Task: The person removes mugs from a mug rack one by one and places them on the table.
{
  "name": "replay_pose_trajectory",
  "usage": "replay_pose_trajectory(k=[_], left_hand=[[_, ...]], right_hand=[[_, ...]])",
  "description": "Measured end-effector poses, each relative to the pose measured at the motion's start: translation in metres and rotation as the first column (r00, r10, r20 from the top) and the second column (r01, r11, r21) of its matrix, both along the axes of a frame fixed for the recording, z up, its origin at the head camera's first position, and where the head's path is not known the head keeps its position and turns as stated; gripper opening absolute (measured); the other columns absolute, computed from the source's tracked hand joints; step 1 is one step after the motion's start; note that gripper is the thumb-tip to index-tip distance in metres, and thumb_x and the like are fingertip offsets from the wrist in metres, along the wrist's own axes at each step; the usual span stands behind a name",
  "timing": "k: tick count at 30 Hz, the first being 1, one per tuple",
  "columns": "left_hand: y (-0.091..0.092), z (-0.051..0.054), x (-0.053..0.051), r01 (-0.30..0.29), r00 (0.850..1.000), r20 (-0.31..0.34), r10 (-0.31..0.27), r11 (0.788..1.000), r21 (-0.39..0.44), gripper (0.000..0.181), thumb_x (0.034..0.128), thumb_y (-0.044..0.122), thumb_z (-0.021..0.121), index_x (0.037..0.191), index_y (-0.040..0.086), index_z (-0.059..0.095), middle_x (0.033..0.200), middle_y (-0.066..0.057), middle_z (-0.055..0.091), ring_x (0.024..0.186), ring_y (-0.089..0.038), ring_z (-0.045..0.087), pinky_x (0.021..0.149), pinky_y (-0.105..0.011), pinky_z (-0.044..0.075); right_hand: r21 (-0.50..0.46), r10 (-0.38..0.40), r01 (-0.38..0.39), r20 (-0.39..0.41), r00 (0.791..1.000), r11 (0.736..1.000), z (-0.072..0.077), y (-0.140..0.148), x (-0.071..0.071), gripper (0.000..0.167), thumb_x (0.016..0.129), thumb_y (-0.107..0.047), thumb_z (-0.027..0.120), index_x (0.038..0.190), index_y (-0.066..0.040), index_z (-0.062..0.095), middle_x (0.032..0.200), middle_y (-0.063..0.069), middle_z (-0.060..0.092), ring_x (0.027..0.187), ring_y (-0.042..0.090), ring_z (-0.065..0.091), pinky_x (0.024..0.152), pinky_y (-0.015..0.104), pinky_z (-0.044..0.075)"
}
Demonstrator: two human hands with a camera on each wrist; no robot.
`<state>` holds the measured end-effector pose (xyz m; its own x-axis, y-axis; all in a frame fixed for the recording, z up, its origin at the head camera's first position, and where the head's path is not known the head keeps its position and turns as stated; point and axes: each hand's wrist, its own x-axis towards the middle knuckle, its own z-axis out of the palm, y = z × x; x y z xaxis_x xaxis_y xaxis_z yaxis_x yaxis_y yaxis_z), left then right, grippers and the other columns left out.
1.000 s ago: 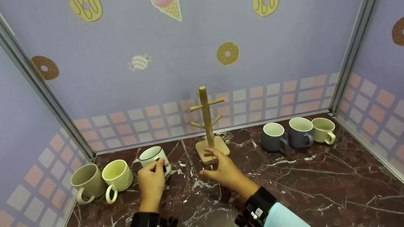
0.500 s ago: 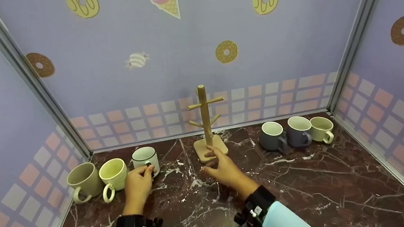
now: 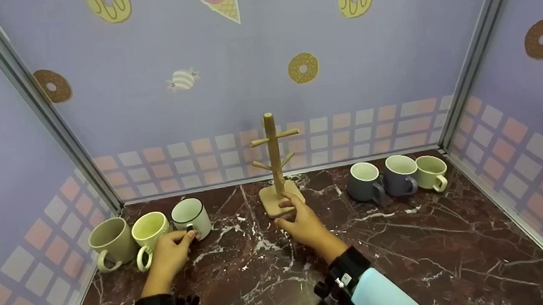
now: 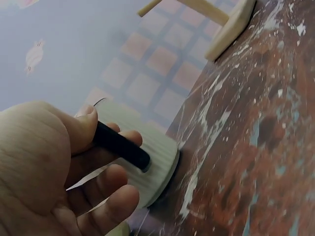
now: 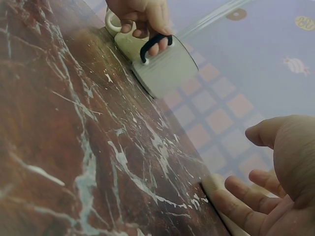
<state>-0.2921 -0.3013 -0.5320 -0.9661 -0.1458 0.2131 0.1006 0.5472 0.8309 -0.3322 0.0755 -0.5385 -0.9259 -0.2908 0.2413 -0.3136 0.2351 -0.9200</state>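
A white ribbed mug (image 3: 202,223) with a dark rim and black handle (image 4: 121,146) stands upright on the left side of the table. My left hand (image 3: 170,254) pinches that handle between thumb and index finger; the other fingers curl loosely beside it in the left wrist view. In the middle stands a wooden mug tree (image 3: 274,157) with bare pegs. My right hand (image 3: 308,225) is by the front of its square base (image 3: 271,202), thumb and fingers spread and nothing between them. Whether those fingertips touch the base I cannot tell.
Left of the white mug are a yellow mug (image 3: 149,227) and a taupe mug (image 3: 112,240). A dark grey mug (image 3: 363,183), a purplish-grey mug (image 3: 398,178) and an olive ribbed mug (image 3: 430,173) stand at the back right. Patterned walls (image 3: 245,76) enclose the marbled table (image 3: 432,246).
The left hand has moved left with the white mug, bringing it close to the yellow mug; the mug's handle has turned toward the front. The right hand has barely moved.
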Motion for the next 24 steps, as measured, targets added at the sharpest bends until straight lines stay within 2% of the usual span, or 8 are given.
replay_pose_trajectory(k=[3, 6, 9, 12, 14, 17, 20, 24], left_hand=[[-0.01, -0.008, -0.005, 0.03, 0.999, 0.041, -0.03, 0.999, 0.017, 0.022, 0.1099, 0.021, 0.077, 0.097, 0.007, 0.088, 0.066, 0.003, 0.069, 0.056, -0.008, 0.06, 0.053, -0.023, 0.053], [-0.007, 0.007, 0.004, 0.008, 0.991, 0.135, -0.001, 0.999, -0.051, 0.025, 0.1124, 0.024, 0.073, 0.106, 0.005, 0.088, 0.08, -0.009, 0.077, 0.069, -0.018, 0.068, 0.065, -0.031, 0.059], [-0.002, 0.024, 0.015, -0.02, 0.988, 0.15, 0.042, 0.989, -0.146, 0.033, 0.1114, 0.031, 0.074, 0.118, 0.0, 0.085, 0.108, -0.023, 0.083, 0.095, -0.036, 0.078, 0.089, -0.048, 0.065], [-0.004, 0.03, 0.017, -0.056, 0.986, 0.146, 0.087, 0.978, -0.2, 0.042, 0.1088, 0.041, 0.077, 0.122, 0.002, 0.085, 0.131, -0.024, 0.081, 0.122, -0.043, 0.075, 0.11, -0.061, 0.059], [-0.004, 0.032, 0.018, -0.092, 0.981, 0.151, 0.123, 0.976, -0.196, 0.047, 0.1072, 0.047, 0.078, 0.12, 0.003, 0.085, 0.128, -0.023, 0.082, 0.119, -0.042, 0.076, 0.107, -0.058, 0.06], [-0.001, 0.035, 0.02, -0.18, 0.972, 0.121, 0.204, 0.966, -0.187, 0.047, 0.1058, 0.051, 0.078, 0.111, 0.005, 0.086, 0.109, -0.016, 0.085, 0.099, -0.031, 0.077, 0.09, -0.045, 0.061], [0.009, 0.041, 0.021, -0.276, 0.957, 0.048, 0.286, 0.949, -0.152, 0.041, 0.1055, 0.046, 0.078, 0.099, 0.006, 0.085, 0.09, -0.007, 0.08, 0.081, -0.022, 0.07, 0.075, -0.036, 0.053], [0.032, 0.053, 0.02, -0.331, 0.943, -0.063, 0.326, 0.936, -0.122, 0.029, 0.1042, 0.032, 0.076, 0.094, 0.005, 0.082, 0.086, -0.009, 0.077, 0.081, -0.027, 0.069, 0.076, -0.04, 0.052]], right_hand=[[-0.001, 0.001, -0.001, 0.016, 1.0, 1.0, 0.0, 0.002, 0.0, 0.079, 0.104, -0.005, 0.078, 0.172, -0.001, 0.038, 0.155, 0.032, 0.061, 0.126, 0.047, 0.078, 0.094, 0.044, 0.07], [0.002, -0.007, 0.007, 0.027, 1.0, 1.0, 0.0, 0.005, -0.001, 0.077, 0.104, -0.006, 0.078, 0.172, -0.001, 0.04, 0.156, 0.031, 0.062, 0.126, 0.046, 0.078, 0.094, 0.042, 0.07], [0.015, -0.032, 0.032, 0.024, 0.999, 0.999, 0.001, 0.006, -0.002, 0.075, 0.103, -0.006, 0.079, 0.169, 0.0, 0.044, 0.155, 0.029, 0.064, 0.125, 0.045, 0.078, 0.095, 0.041, 0.07], [0.016, -0.052, 0.051, 0.033, 0.998, 0.999, 0.002, 0.008, -0.003, 0.073, 0.103, -0.007, 0.08, 0.168, 0.0, 0.047, 0.156, 0.028, 0.065, 0.125, 0.044, 0.078, 0.094, 0.04, 0.07], [0.025, -0.061, 0.06, 0.03, 0.998, 0.998, 0.003, 0.01, -0.004, 0.073, 0.103, -0.007, 0.08, 0.168, -0.001, 0.048, 0.156, 0.028, 0.066, 0.124, 0.044, 0.078, 0.092, 0.038, 0.07], [0.02, -0.056, 0.056, 0.042, 0.998, 0.998, 0.005, 0.011, -0.003, 0.071, 0.104, -0.005, 0.079, 0.168, -0.001, 0.048, 0.157, 0.029, 0.064, 0.122, 0.044, 0.079, 0.087, 0.041, 0.072], [0.021, -0.06, 0.059, 0.046, 0.997, 0.998, 0.008, 0.015, -0.002, 0.065, 0.105, -0.005, 0.078, 0.165, 0.0, 0.051, 0.156, 0.028, 0.064, 0.12, 0.043, 0.079, 0.085, 0.048, 0.073], [0.055, -0.086, 0.084, 0.03, 0.996, 0.995, 0.012, 0.022, -0.003, 0.051, 0.106, -0.006, 0.076, 0.154, 0.003, 0.062, 0.152, 0.028, 0.068, 0.121, 0.041, 0.079, 0.096, 0.052, 0.071]])
